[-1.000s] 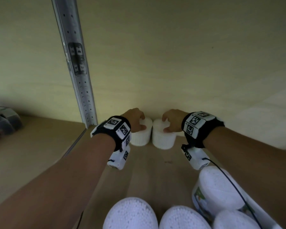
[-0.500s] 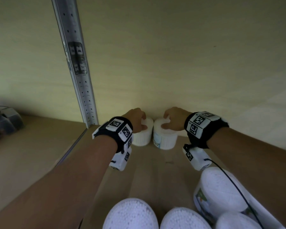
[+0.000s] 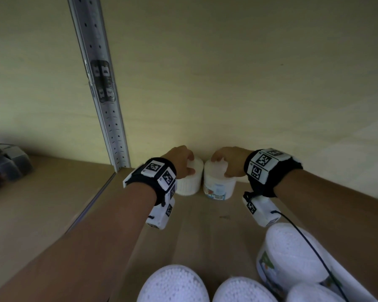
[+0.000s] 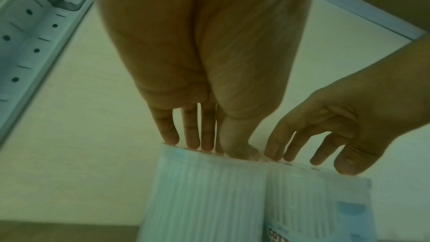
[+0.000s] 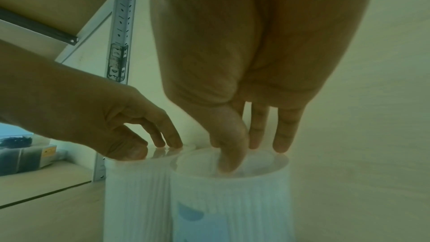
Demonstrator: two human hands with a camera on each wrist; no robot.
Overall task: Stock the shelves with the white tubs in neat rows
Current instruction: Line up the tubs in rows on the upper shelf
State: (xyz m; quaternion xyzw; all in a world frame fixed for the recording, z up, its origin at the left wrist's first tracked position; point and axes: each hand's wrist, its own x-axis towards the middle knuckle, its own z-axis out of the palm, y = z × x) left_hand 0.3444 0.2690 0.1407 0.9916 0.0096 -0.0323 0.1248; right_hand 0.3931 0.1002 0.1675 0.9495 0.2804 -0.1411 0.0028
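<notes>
Nearest the camera, at about six o'clock in the head view, white tubs (image 3: 172, 284) wait in a cluster, their tops packed with white cotton-bud tips, with one more tub (image 3: 292, 256) lying tilted at about four o'clock under a thin black cable (image 3: 303, 240). Beyond them the two forearms reach out over the wooden shelf board (image 3: 205, 225), each wrist wrapped in a black band with white marker blocks. At the back of the shelf, toward twelve o'clock, two tubs stand upright and touching side by side against the pale back wall (image 3: 227, 73). The left hand (image 3: 180, 160) rests its fingertips and thumb, fingers nearly straight and close together, on the lid of the left tub (image 3: 189, 182). The right hand (image 3: 231, 160) has its fingers loosely spread on the rim of the right tub (image 3: 218, 186), thumb pressed down onto the lid. At about ten o'clock a perforated metal upright (image 3: 103, 101) rises from the shelf's corner.
</notes>
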